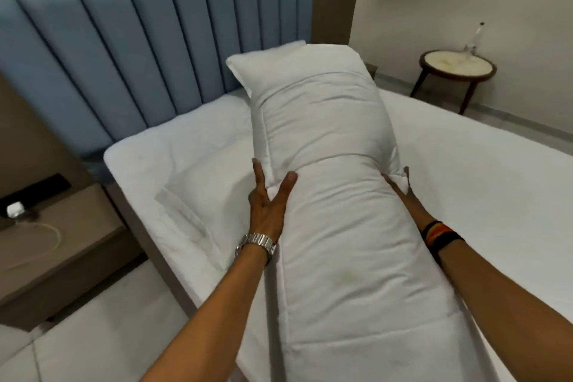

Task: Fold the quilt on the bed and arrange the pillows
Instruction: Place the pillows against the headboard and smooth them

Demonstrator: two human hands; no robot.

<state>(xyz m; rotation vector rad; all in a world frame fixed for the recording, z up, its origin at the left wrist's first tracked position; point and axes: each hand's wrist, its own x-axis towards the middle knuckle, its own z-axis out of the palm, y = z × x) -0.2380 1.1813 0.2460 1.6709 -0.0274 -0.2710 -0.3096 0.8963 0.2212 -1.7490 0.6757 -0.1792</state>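
In the head view, a person holds a white pillow and a folded white quilt lengthwise between both hands, the pillow at the far end, raised above the bed and pointing toward the blue padded headboard. The left hand, with a metal watch at the wrist, presses flat against the left side of the bundle, fingers spread and thumb on top where pillow meets quilt. The right hand, with dark bands on the wrist, grips the right side there; its fingers are mostly hidden behind the cloth. A second pillow lies flat on the near left corner of the bed. A bedside table stands to the left, and a small round table stands well apart beyond the bed's far side.
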